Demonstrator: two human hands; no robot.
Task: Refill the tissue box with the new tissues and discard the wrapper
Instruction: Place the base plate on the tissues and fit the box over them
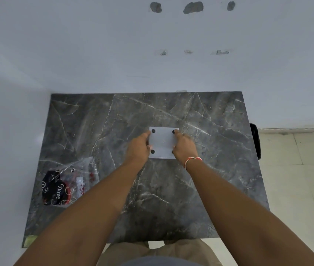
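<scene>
Head view shows my left hand [139,148] and right hand [184,148] each with a closed grip on one side of the tissue box [163,142]. It sits upside down mid worktop [210,169], right between my hands, black feet up. I cannot see inside it. The wrapper [66,183] looks empty and lies near my left arm, so I think that hand should grab it.

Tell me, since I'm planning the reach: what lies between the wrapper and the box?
Only bare marble table and the left forearm, between wrapper and box, head view.
</scene>
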